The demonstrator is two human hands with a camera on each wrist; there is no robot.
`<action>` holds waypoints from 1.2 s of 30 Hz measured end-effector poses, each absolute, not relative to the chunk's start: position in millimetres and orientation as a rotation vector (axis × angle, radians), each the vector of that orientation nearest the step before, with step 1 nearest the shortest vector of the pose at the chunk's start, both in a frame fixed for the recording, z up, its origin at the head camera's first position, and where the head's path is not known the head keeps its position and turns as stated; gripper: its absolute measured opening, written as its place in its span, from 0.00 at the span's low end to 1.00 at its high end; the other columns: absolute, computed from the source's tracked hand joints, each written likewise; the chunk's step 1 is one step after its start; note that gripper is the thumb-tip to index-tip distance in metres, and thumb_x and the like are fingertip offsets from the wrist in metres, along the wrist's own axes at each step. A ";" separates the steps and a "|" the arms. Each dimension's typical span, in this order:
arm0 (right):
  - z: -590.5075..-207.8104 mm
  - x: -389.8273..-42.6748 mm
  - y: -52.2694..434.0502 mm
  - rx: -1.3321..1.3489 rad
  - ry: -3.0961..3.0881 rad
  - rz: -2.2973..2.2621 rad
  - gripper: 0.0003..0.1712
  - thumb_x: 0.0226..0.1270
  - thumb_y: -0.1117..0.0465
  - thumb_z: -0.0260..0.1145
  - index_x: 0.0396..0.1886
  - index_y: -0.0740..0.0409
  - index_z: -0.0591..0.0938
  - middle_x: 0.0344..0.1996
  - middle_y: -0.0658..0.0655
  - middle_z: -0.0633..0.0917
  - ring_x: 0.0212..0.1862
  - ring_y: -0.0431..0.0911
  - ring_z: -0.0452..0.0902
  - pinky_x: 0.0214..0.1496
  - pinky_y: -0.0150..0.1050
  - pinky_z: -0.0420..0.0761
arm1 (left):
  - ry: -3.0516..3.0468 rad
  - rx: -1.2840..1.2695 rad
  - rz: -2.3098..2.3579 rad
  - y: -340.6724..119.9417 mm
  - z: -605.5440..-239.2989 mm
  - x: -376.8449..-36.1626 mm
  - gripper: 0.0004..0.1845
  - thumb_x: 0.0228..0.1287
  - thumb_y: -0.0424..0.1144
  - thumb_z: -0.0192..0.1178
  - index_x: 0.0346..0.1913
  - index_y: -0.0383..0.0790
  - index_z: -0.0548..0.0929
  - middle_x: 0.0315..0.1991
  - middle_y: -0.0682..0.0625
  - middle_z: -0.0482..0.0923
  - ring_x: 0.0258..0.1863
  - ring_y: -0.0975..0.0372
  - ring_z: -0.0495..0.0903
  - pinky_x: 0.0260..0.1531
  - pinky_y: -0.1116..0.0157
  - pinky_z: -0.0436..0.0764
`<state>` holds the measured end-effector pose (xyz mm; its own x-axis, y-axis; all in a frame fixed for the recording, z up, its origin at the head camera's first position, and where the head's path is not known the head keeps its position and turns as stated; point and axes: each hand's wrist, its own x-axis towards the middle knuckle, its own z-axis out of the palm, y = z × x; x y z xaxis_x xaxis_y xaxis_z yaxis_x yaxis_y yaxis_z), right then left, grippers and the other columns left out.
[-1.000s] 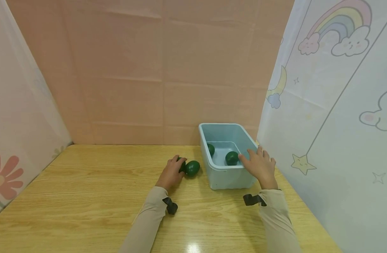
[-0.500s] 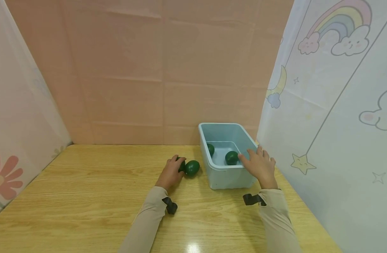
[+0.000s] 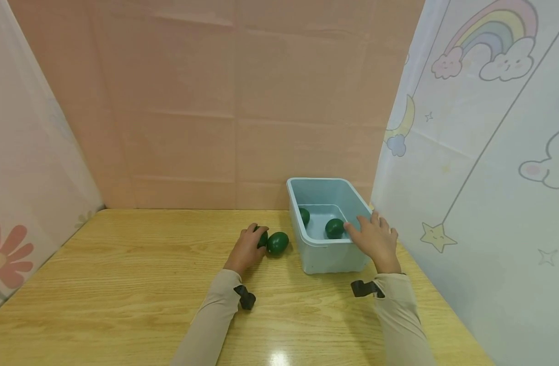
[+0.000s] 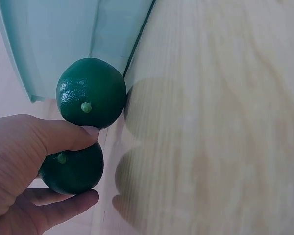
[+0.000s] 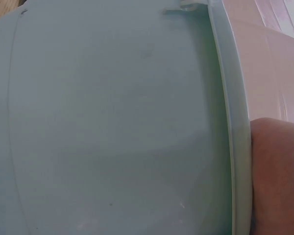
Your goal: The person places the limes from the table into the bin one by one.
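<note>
Two limes lie on the counter (image 3: 124,284): my left grip (image 3: 245,251) curls round one (image 4: 71,169); my right grip (image 3: 375,241) rests flat-fingered on the bin (image 3: 327,254) rim. Pickup in hand; lift comes next.

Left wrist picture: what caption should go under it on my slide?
Left hand grips one green lime beside another lime by the blue bin.

A light wooden table (image 3: 124,284) with a visible grain fills the lower half of the frame. On it, right of centre near the back edge, stands a pale blue plastic tub (image 3: 327,254). Just left of the tub lie two dark green limes, one (image 3: 278,243) close beside the tub, the other (image 3: 262,239) touching it on its left.
</note>
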<state>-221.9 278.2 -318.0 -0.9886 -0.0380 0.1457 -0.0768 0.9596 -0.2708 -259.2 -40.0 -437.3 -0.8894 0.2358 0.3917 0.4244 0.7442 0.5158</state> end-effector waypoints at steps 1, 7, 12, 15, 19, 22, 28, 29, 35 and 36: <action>-318.0 -221.7 278.1 0.087 -2.972 0.417 0.41 0.78 0.38 0.47 0.74 0.65 0.65 0.74 0.81 0.46 0.72 0.77 0.43 0.64 0.78 0.46 | -2.643 -0.513 -0.895 -40.0 -436.5 -258.4 0.29 0.61 0.28 0.69 0.66 0.37 0.75 0.66 0.31 0.67 0.62 0.35 0.69 0.52 0.44 0.79; -317.5 -221.9 278.2 0.086 -2.980 0.416 0.41 0.77 0.37 0.46 0.74 0.65 0.64 0.74 0.81 0.46 0.72 0.77 0.43 0.64 0.78 0.46 | -2.608 -0.526 -0.871 -39.9 -434.2 -256.1 0.29 0.60 0.28 0.69 0.65 0.35 0.75 0.64 0.31 0.67 0.60 0.35 0.70 0.51 0.44 0.80; -317.5 -222.9 277.8 0.077 -2.990 0.410 0.42 0.77 0.37 0.46 0.75 0.65 0.63 0.74 0.80 0.45 0.73 0.76 0.42 0.64 0.78 0.46 | -2.635 -0.511 -0.899 -40.8 -430.8 -254.8 0.29 0.62 0.30 0.69 0.67 0.37 0.75 0.67 0.31 0.66 0.63 0.36 0.68 0.53 0.43 0.78; -317.9 -223.6 277.4 0.075 -2.990 0.409 0.41 0.77 0.38 0.46 0.75 0.65 0.64 0.74 0.81 0.46 0.73 0.76 0.42 0.64 0.78 0.46 | -2.652 -0.495 -0.896 -41.1 -429.0 -253.8 0.30 0.62 0.30 0.69 0.67 0.38 0.75 0.67 0.32 0.66 0.63 0.37 0.68 0.54 0.44 0.78; -318.2 -223.8 276.8 0.073 -2.989 0.413 0.41 0.77 0.38 0.47 0.75 0.65 0.64 0.74 0.81 0.46 0.73 0.76 0.42 0.64 0.78 0.46 | -2.658 -0.483 -0.878 -41.2 -428.4 -253.8 0.29 0.62 0.31 0.69 0.67 0.39 0.75 0.67 0.33 0.66 0.63 0.38 0.69 0.54 0.45 0.79; -318.1 -223.8 276.6 0.073 -2.989 0.416 0.41 0.77 0.38 0.46 0.75 0.65 0.63 0.74 0.81 0.46 0.73 0.76 0.42 0.64 0.78 0.46 | -2.658 -0.478 -0.869 -41.2 -428.5 -254.4 0.30 0.63 0.31 0.69 0.67 0.40 0.74 0.67 0.34 0.65 0.63 0.38 0.69 0.54 0.45 0.79; -317.5 -223.9 276.7 0.077 -2.984 0.414 0.42 0.77 0.37 0.45 0.75 0.65 0.64 0.74 0.80 0.45 0.73 0.76 0.42 0.64 0.78 0.46 | -2.629 -0.480 -0.866 -41.3 -427.5 -254.1 0.29 0.63 0.31 0.69 0.67 0.40 0.75 0.68 0.34 0.65 0.63 0.38 0.68 0.53 0.44 0.79; -317.4 -223.8 276.7 0.078 -2.984 0.414 0.42 0.77 0.37 0.45 0.75 0.65 0.64 0.74 0.80 0.45 0.73 0.76 0.42 0.64 0.78 0.46 | -2.626 -0.480 -0.865 -41.5 -427.3 -253.8 0.29 0.63 0.31 0.69 0.67 0.40 0.75 0.68 0.34 0.65 0.63 0.38 0.69 0.53 0.44 0.79; -317.5 -223.8 276.1 0.076 -2.987 0.419 0.41 0.78 0.38 0.46 0.75 0.65 0.63 0.74 0.81 0.46 0.73 0.76 0.42 0.64 0.78 0.45 | -2.618 -0.476 -0.852 -42.2 -428.8 -254.0 0.29 0.63 0.32 0.70 0.67 0.41 0.75 0.67 0.35 0.66 0.63 0.38 0.69 0.52 0.45 0.80; -317.4 -223.6 275.9 0.077 -2.987 0.420 0.41 0.78 0.38 0.46 0.75 0.65 0.63 0.74 0.81 0.46 0.73 0.76 0.42 0.64 0.78 0.45 | -2.618 -0.476 -0.853 -42.5 -429.1 -254.1 0.29 0.63 0.32 0.70 0.67 0.42 0.75 0.67 0.35 0.66 0.63 0.38 0.69 0.52 0.45 0.80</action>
<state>-223.6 275.9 -317.4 -0.9910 -0.0328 0.1298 -0.0673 0.9602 -0.2711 -254.1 -42.5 -429.1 -0.8839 0.2056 0.4201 0.4136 0.7630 0.4968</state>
